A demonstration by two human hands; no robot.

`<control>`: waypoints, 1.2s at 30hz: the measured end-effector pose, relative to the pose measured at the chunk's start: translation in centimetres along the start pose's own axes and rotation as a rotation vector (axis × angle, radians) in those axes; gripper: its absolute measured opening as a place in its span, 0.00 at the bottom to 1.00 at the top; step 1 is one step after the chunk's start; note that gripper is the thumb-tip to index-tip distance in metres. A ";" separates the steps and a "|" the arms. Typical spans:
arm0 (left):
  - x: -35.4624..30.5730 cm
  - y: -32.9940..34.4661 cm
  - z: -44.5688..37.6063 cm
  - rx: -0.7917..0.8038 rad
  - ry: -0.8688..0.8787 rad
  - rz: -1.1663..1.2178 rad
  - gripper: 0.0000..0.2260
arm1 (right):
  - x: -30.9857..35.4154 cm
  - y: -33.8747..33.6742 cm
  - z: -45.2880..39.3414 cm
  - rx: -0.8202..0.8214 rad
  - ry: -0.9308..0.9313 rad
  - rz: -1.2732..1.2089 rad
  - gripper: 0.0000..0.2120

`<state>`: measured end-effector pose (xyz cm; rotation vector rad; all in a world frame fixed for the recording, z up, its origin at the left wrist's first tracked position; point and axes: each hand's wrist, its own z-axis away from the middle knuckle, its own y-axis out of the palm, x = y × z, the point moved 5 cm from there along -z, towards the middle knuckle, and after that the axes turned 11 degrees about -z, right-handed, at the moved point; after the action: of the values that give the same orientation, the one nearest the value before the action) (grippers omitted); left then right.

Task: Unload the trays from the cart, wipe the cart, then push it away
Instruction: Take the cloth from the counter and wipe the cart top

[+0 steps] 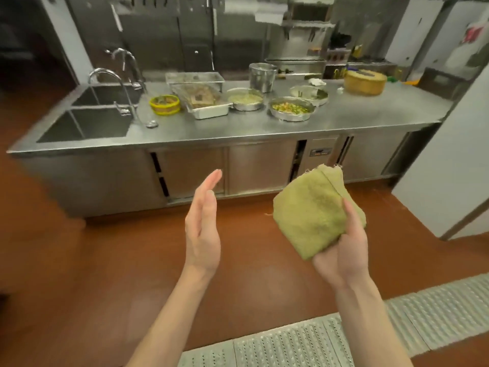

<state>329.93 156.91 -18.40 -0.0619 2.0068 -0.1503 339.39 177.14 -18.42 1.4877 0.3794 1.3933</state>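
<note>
From the head view, the right hand (341, 250) held a folded green cloth (315, 213) out in front of the body, its grip clamped on the cloth's lower corner with the thumb laid over the near face. The left hand (202, 229) stood apart from it, holding nothing, palm turned inward and fingers straight.

Beyond the hands ran a steel counter (370, 115) with a double sink (87, 123) at its left end. On the counter sat the trays: a rectangular steel tray of browned food (205, 100), an empty-looking tray (194, 78) behind it, and round steel pans (291, 108) of food to the right, beside a yellow-rimmed bowl (164, 104), a steel pot (262, 75) and a wooden chopping block (365, 82).

The cart itself was nowhere in this view. With trays already lying on the counter and the cloth in hand, the unloading looked finished and the wiping step seemed to be the one at hand. The next move would call for turning toward the cart, wherever it stood, and laying the cloth flat on its surface; the free left hand could steady the frame.
</note>
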 end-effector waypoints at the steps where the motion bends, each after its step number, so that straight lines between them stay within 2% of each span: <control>1: 0.5 -2.4 -0.3 -0.035 -0.001 -0.017 0.21 | -2.0 1.4 -0.3 0.041 0.027 0.000 0.22; 7: 3.0 -16.5 -0.6 -0.308 -0.066 -0.108 0.22 | -14.2 9.9 -1.2 0.193 0.253 0.059 0.22; 16: 4.2 -32.8 1.0 -0.642 -0.120 -0.289 0.22 | -30.3 20.4 -0.1 0.325 0.593 0.144 0.20; 20: 4.1 -39.0 2.4 -0.791 -0.129 -0.372 0.22 | -37.4 24.7 1.2 0.404 0.753 0.181 0.25; 23: 3.9 -43.7 3.9 -0.931 -0.144 -0.421 0.22 | -42.6 28.0 3.3 0.497 0.853 0.226 0.26; 29: 2.5 -53.0 9.0 -1.155 -0.152 -0.537 0.25 | -52.4 33.3 9.8 0.643 1.021 0.256 0.20; 36: 1.8 -64.8 15.1 -1.311 -0.155 -0.608 0.21 | -62.2 38.8 18.9 0.790 1.099 0.234 0.27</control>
<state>341.32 91.34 -17.65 -1.4456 1.5550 0.7774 323.10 103.20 -17.83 1.1949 1.6199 2.3435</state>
